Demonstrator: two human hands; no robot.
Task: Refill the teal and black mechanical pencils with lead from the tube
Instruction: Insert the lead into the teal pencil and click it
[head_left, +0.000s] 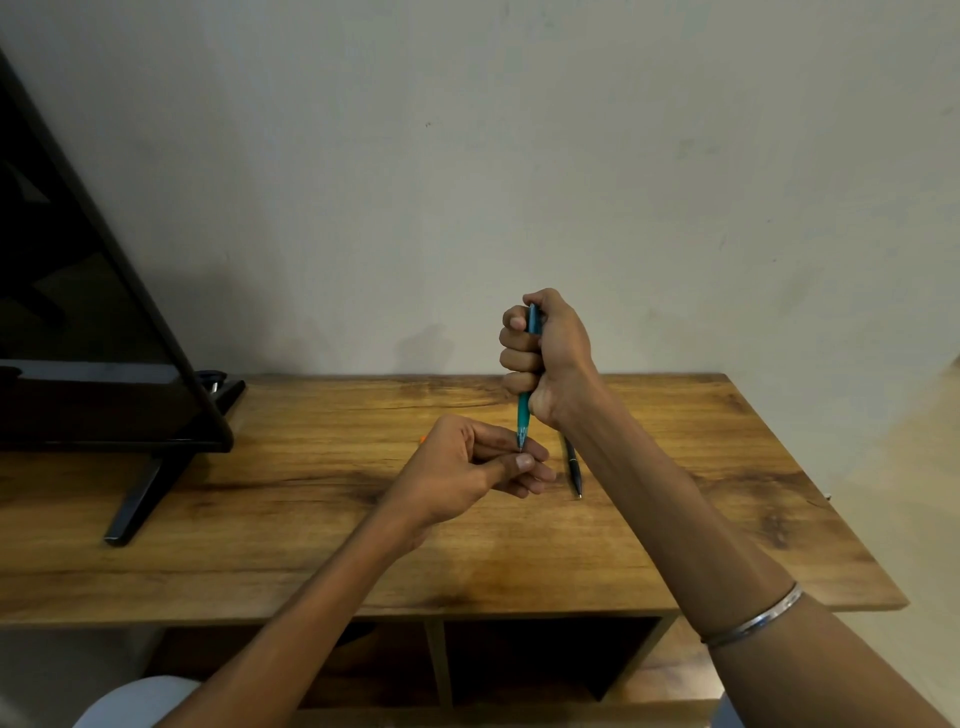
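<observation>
My right hand (545, 358) grips the teal mechanical pencil (523, 410) in a fist and holds it upright, tip down, above the wooden table (311, 509). My left hand (470, 467) sits just below, thumb and fingers pinched together at the pencil's tip; whether a lead is between them is too small to tell. The black mechanical pencil (573, 467) lies flat on the table right of my left hand, partly hidden by my right forearm. A small orange bit (422, 440) peeks out behind my left hand; the lead tube is otherwise hidden.
A black monitor (93, 322) on a stand (140, 499) fills the left part of the table. A plain wall rises behind. Open shelf compartments (545, 660) lie under the tabletop. A metal bangle (753, 616) circles my right forearm.
</observation>
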